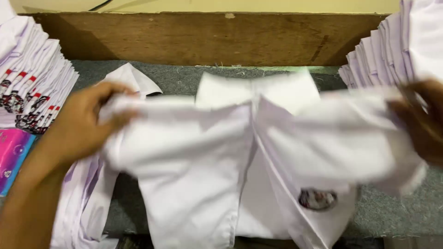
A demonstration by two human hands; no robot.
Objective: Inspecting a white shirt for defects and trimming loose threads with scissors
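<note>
Grey felt-covered desk (184, 78). Brown wooden board (207, 37) upright along its far edge. 2 stacks of folded white garments: left stack (32, 78), right stack (392, 50). Pink packet (11, 157) at left edge.

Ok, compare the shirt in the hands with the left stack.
The shirt is single, spread open and held by the left hand and right hand; the left stack is many pieces, folded and untouched. The shirt shows one badge; the stack shows a row of red-and-black marks. Both are white.
</note>
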